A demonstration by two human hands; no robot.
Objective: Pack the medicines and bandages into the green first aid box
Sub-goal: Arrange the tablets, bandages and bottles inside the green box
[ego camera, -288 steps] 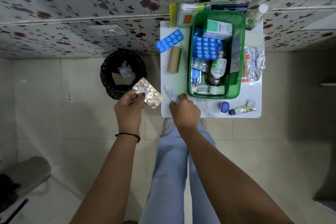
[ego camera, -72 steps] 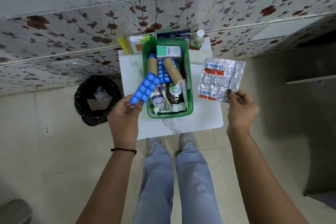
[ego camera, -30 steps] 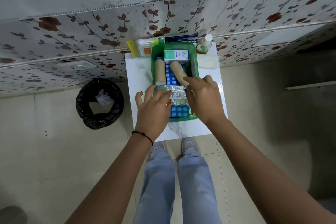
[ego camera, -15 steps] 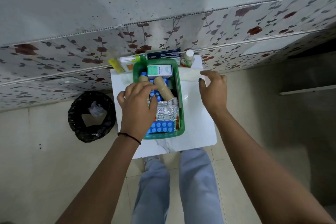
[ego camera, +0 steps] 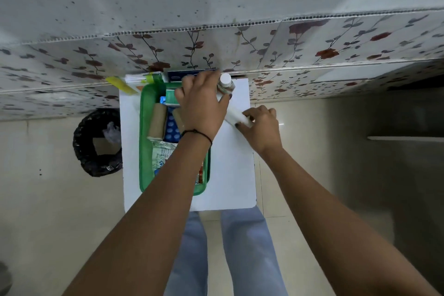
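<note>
The green first aid box (ego camera: 143,142) stands on the small white table (ego camera: 230,175). Inside it lie two tan bandage rolls (ego camera: 157,121), a blue blister pack (ego camera: 171,128), a teal-and-white carton (ego camera: 171,98) and silver strips (ego camera: 163,151). My left hand (ego camera: 201,103) reaches over the box's far end. A small white-capped bottle (ego camera: 225,80) sits between its index finger and thumb, and I cannot tell whether it is gripped. Right of the box, my right hand (ego camera: 260,127) pinches the near end of a white bandage pad (ego camera: 233,115).
A dark blue box (ego camera: 176,74), flat packets (ego camera: 141,78) and a yellow strip (ego camera: 120,84) lie along the table's back edge against the floral wall. A black-lined bin (ego camera: 96,142) stands on the floor left of the table. My legs are under the table's near edge.
My left hand has gone from over the middle of the box to its far right corner by the bottle. My right hand has closed on the white pad.
</note>
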